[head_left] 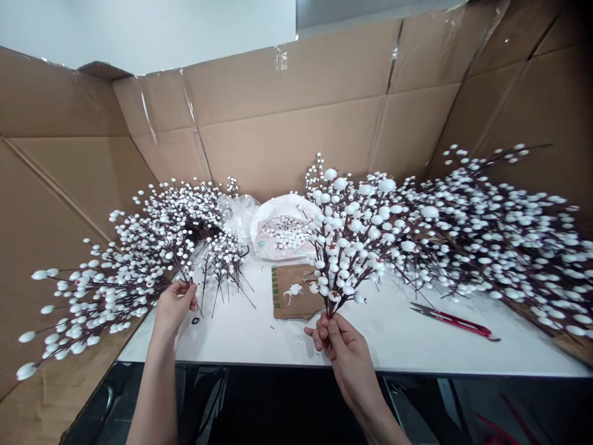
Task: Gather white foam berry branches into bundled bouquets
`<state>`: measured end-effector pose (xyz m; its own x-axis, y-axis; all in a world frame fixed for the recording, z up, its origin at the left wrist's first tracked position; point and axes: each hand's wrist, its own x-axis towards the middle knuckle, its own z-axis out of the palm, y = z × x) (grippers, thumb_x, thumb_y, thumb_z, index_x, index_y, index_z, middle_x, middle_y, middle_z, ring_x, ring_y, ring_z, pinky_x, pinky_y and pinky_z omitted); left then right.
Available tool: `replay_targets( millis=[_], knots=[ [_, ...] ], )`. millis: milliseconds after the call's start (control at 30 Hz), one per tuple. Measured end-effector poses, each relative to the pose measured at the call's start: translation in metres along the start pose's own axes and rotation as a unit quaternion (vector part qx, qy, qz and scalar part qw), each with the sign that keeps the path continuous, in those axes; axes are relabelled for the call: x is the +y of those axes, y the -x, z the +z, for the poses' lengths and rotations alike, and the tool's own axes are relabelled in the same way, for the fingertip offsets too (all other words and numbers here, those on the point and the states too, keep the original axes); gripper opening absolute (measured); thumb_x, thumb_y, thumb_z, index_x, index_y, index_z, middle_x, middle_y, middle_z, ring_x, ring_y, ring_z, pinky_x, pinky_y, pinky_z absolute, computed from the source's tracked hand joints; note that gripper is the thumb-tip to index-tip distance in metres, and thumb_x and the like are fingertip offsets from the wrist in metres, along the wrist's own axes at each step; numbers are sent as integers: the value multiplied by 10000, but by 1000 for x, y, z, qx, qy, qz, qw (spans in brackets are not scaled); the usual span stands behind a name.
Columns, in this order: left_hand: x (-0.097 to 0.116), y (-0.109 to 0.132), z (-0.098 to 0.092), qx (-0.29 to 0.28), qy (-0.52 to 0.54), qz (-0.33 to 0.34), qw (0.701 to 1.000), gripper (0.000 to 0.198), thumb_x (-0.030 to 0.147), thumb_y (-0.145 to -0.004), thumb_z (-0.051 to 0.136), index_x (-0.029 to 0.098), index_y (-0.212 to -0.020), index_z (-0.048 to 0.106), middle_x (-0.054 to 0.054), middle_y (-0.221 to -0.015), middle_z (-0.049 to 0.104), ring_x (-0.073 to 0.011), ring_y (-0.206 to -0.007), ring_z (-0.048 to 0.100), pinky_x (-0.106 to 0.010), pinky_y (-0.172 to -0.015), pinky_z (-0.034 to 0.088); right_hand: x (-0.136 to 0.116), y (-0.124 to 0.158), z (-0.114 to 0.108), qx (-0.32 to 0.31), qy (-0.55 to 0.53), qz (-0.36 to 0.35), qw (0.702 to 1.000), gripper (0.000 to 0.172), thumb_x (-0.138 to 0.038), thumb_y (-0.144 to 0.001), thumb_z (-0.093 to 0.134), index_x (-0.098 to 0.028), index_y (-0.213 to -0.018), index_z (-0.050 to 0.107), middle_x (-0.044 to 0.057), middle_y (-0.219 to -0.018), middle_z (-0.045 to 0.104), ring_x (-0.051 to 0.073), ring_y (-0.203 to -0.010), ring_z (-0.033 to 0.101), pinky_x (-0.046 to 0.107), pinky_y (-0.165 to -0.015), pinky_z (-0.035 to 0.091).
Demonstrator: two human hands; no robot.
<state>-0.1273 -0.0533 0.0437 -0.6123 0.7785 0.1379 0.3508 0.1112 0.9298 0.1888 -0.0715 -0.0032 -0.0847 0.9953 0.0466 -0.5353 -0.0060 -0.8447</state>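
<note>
Right hand [345, 343] clamped on base of white-berry bunch [345, 247], upright over counter [250, 346]. Left hand [173, 303], well apart, pinched at stem end of left berry pile [148, 247]. Advised: grip bunch low, firm; ease stems free singly, unsnagged.

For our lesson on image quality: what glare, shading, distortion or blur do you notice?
All in the head view: tape glints; cardboard darkens toward top right; far-left berries look stretched, probably by a wide lens; the right hand shows no obvious motion blur.
</note>
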Motion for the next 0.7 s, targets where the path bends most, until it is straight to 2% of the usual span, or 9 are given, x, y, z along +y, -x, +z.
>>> replay_targets(
  millis=[100,200,233,333,433,500,600,700],
  knots=[
    [10,10,-2,-5,25,15,1000,301,441,-606,677,176,-670,550,34,-495,541,-124,-439,501,-232,-432,413,0,-1,2,6,0,5,1000,221,-393,-834,567,-202,-724,586,-54,-631,443,89,-525,421,406,-912,458],
    [26,32,7,-33,59,31,997,288,433,-635,681,181,-697,556,19,-591,580,-129,-540,550,-231,-503,461,1,-1,8,12,2,1,1000,220,-395,-823,578,-207,-711,591,-53,-624,460,94,-519,430,407,-889,468],
    [31,41,12,-52,73,35,995,278,421,-639,687,184,-680,549,15,-613,593,-132,-562,564,-235,-523,472,1,-1,11,11,7,-3,1000,222,-398,-825,574,-209,-709,592,-51,-619,469,98,-522,441,407,-883,468],
    [44,69,33,-153,123,29,980,258,373,-652,706,180,-624,538,-1,-640,626,-129,-565,571,-234,-532,475,2,-2,22,6,29,-17,999,234,-412,-832,556,-215,-711,589,-42,-596,495,123,-547,488,392,-859,465],
    [54,92,55,-214,156,17,964,231,348,-679,697,179,-623,550,3,-620,626,-125,-558,570,-235,-549,473,6,-3,34,9,42,-25,999,240,-425,-831,552,-215,-719,581,-34,-588,507,143,-564,522,364,-801,475],
    [58,105,69,-224,183,16,957,215,336,-694,689,178,-634,556,7,-614,620,-122,-557,569,-236,-563,470,8,-4,41,25,42,-34,998,242,-421,-840,540,-211,-724,572,-31,-596,515,146,-580,537,336,-746,480],
    [63,121,86,-208,221,19,953,178,326,-716,675,177,-688,582,24,-595,596,-114,-550,558,-232,-573,463,8,-7,51,58,-8,-55,997,242,-393,-861,519,-206,-708,543,-35,-616,512,129,-586,527,290,-666,471],
    [64,135,100,-184,252,9,950,153,322,-731,665,190,-734,589,32,-633,602,-107,-552,554,-232,-579,463,2,-10,60,77,-74,-75,991,232,-366,-875,503,-206,-708,518,-45,-616,500,118,-594,520,288,-676,473]
  ],
)
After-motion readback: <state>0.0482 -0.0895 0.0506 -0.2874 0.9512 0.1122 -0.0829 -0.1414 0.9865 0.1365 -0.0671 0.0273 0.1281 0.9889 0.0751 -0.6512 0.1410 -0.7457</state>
